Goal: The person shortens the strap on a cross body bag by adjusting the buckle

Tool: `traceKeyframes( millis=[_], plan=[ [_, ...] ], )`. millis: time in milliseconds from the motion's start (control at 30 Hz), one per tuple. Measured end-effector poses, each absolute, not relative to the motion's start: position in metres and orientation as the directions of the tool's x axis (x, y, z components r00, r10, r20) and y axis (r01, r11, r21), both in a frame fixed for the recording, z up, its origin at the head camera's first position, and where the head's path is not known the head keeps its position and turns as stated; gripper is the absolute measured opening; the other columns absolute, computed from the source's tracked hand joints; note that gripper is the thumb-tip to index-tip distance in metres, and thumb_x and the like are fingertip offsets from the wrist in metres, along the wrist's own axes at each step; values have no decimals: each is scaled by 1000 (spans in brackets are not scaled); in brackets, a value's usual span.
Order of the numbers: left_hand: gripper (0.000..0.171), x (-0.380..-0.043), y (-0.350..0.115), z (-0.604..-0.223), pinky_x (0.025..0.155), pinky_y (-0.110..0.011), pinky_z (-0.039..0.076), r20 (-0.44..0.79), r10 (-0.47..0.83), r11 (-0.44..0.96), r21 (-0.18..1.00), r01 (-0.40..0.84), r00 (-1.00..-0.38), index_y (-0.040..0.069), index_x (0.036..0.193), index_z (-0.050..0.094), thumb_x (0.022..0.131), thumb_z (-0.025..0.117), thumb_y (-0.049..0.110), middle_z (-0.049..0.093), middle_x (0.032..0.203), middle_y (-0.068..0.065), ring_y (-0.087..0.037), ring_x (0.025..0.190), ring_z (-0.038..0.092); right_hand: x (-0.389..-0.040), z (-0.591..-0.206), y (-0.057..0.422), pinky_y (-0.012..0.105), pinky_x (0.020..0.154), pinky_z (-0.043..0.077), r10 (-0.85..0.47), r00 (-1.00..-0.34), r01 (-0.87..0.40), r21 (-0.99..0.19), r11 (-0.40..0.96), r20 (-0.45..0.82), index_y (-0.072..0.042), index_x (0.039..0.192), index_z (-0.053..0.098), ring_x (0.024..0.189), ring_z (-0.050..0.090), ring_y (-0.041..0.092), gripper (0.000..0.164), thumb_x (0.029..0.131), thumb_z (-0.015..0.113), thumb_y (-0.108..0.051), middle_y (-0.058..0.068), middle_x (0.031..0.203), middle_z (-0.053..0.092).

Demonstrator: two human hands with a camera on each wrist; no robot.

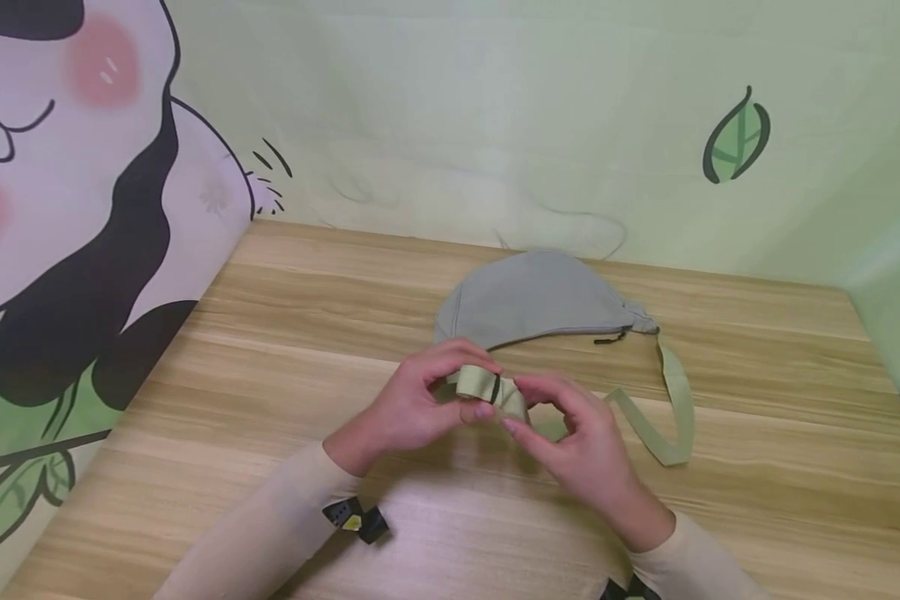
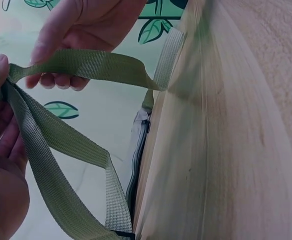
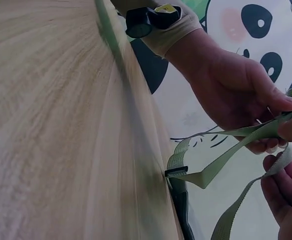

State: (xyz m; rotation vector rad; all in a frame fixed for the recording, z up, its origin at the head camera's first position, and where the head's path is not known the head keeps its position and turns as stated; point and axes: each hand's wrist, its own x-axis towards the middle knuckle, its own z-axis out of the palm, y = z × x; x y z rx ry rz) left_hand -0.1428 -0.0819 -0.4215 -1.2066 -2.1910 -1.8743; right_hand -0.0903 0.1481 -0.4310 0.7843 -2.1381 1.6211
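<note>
A grey crescent-shaped bag [image 1: 536,296] lies on the table beyond both hands. Its pale green webbing strap [image 1: 677,408] trails from the right end and loops back to the hands. My left hand [image 1: 408,408] pinches the strap beside a small black slider buckle [image 1: 496,389], thumb in front and fingers behind. On the other side of that buckle, my right hand [image 1: 588,442] pinches the webbing between thumb and fingers. Lengths of strap hang below the hands in the left wrist view. Another black slider [image 3: 176,172] sits on the strap near the bag in the right wrist view.
The wooden table [image 1: 270,358] runs back to a pale green backdrop [image 1: 450,125] printed with leaves and a panda [image 1: 135,200]. A dark zipper pull [image 1: 609,339] lies at the bag's near edge. Each wrist wears a small black device [image 1: 356,521].
</note>
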Motion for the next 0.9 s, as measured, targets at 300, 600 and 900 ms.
traceKeyframes(
  millis=[300, 600, 900],
  plan=[
    [39, -143, -82, -424, 102, -34, 57, 444, 534, -6, 853, 522, -719, -1, 118, 74, 83, 88, -7, 75, 120, -21, -18, 113, 69, -88, -431, 150, 16, 96, 58, -217, -721, -689, -651, 318, 658, 3, 119, 75, 95, 74, 19, 31, 90, 85, -4, 16, 109, 78],
    [38, -144, -81, -424, 98, -33, 57, 406, 552, 33, 862, 506, -728, 1, 120, 75, 84, 88, -7, 75, 121, -17, -18, 111, 68, -92, -431, 147, 18, 97, 59, -139, -594, -799, -560, 221, 792, 12, 113, 73, 103, 73, 11, 41, 106, 72, -29, 24, 103, 77],
    [37, -144, -81, -423, 95, -33, 57, 389, 568, 43, 866, 498, -725, 4, 120, 75, 86, 89, 0, 75, 121, -14, -19, 110, 68, -95, -433, 147, 21, 93, 62, -123, -579, -815, -566, 129, 806, 9, 105, 77, 101, 76, 18, 30, 104, 75, -21, 26, 99, 76]
  ],
)
